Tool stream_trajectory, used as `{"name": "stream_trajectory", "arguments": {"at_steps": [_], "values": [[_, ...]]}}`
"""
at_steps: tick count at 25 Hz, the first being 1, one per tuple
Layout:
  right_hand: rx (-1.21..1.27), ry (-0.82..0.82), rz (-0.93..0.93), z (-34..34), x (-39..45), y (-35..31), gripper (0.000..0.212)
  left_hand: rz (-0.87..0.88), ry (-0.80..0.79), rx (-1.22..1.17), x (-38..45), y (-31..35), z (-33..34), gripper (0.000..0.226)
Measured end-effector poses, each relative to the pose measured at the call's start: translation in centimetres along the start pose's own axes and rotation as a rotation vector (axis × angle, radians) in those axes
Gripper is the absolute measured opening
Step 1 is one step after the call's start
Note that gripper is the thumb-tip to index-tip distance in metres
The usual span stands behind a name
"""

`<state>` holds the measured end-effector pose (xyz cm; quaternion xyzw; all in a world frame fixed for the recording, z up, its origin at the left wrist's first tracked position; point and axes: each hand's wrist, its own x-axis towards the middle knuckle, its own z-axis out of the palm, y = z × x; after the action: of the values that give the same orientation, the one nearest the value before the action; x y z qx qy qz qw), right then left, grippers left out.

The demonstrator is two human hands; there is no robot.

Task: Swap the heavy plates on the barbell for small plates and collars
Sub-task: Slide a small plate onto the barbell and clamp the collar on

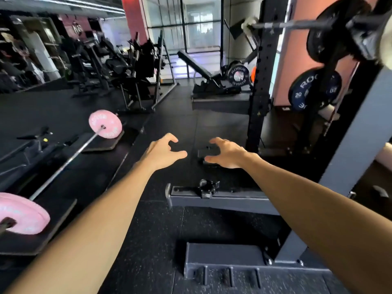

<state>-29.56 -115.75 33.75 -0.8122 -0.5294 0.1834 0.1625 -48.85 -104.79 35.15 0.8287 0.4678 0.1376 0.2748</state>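
A barbell (70, 158) lies on the black floor at the left, with a pink plate (105, 123) on its far end and another pink plate (23, 215) on its near end. My left hand (163, 152) and my right hand (226, 153) reach forward side by side over the floor, fingers loosely curved, holding nothing. A black collar (206, 188) sits on the grey rack foot (233, 200) just below my hands. A dark flat object (204, 153) lies on the floor under my right hand's fingers. What it is cannot be made out.
A black rack upright (259, 81) stands to the right. A blue 20 plate (314, 90) and black plates (331, 39) hang on the rack at the right. An incline bench (199, 68) and gym machines (131, 66) stand behind. A grey plate holder (224, 264) sits near my feet.
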Motion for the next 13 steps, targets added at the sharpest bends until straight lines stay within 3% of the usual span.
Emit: {"name": "stream_trajectory", "arguments": {"at_steps": [7, 13], "values": [[0.015, -0.196, 0.085, 9.6, 10.3, 8.4, 0.051, -0.07, -0.245, 0.069, 9.4, -5.1, 12.8, 0.057], [-0.058, -0.315, 0.107, 17.1, 13.9, 12.1, 0.047, -0.034, -0.475, 0.18, 11.9, -9.2, 21.8, 0.063]]}}
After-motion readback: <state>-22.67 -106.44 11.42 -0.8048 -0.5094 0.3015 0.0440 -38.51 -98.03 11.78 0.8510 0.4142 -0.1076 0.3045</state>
